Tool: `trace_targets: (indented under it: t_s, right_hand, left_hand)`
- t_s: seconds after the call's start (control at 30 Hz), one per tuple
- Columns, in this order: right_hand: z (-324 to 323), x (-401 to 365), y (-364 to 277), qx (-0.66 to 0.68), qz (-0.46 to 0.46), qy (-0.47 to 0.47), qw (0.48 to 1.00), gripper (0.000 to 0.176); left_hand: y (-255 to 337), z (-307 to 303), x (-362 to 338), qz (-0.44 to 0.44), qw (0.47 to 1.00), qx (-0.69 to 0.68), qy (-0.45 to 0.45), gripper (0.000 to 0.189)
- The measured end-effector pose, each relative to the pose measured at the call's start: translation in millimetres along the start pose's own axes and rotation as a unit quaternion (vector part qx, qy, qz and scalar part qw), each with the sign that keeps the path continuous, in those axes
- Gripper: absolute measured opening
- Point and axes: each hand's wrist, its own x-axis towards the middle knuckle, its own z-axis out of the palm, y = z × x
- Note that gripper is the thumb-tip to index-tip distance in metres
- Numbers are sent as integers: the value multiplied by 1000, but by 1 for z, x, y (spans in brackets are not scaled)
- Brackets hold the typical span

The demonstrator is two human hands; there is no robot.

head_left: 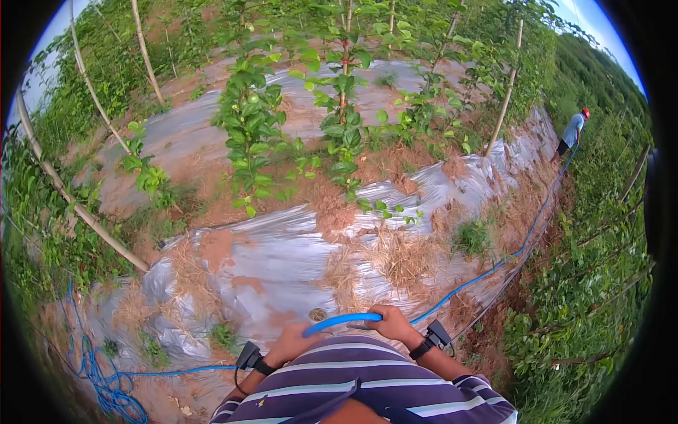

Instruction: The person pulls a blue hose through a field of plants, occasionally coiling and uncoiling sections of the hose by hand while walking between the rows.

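Note:
A blue hose (342,319) arches between my two hands, just in front of my body. My right hand (393,326) is closed round it, with the knuckles turned upward. At the hose's other visible end, my left hand (291,343) is closed on it, its fingers partly hidden by the striped shirt (360,367). From my right side the hose runs off along the edge of the bed. On the left it trails to a tangled pile of blue hose (106,385) on the ground. Both wrists carry black straps with small box-shaped devices.
Silvery plastic sheeting (275,265) with soil and dry straw (406,258) covers the sloping bed. Leafy plants (247,134) and wooden stakes (505,88) stand on it. Another person (572,133) in a red cap stands far right, near the hose. Dense greenery (586,304) borders the right side.

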Motion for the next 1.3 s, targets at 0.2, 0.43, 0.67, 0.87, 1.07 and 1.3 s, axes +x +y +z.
trace_targets:
  t_s: [0.2,0.43,0.67,0.87,1.07,1.3]
  right_hand:
    - [1,6,14,-22,-27,-5,999,19]
    - [-5,-3,18,-40,-56,14,997,17]
    - [-15,-18,14,-30,-48,30,998,18]
    - [-15,-29,17,-31,-56,58,996,19]
    - [-11,-36,28,-20,-22,53,998,16]
    - [-13,-42,20,-9,10,59,998,19]
  left_hand:
    - [-2,8,-5,-23,1000,-12,5,30]
    - [-20,21,4,-17,998,-35,45,22]
    - [-24,26,16,52,998,16,33,24]
    - [26,24,9,-5,1000,-2,-2,20]
    - [9,29,13,-25,997,-76,-16,16]
    - [14,29,15,-6,998,-63,-20,17]
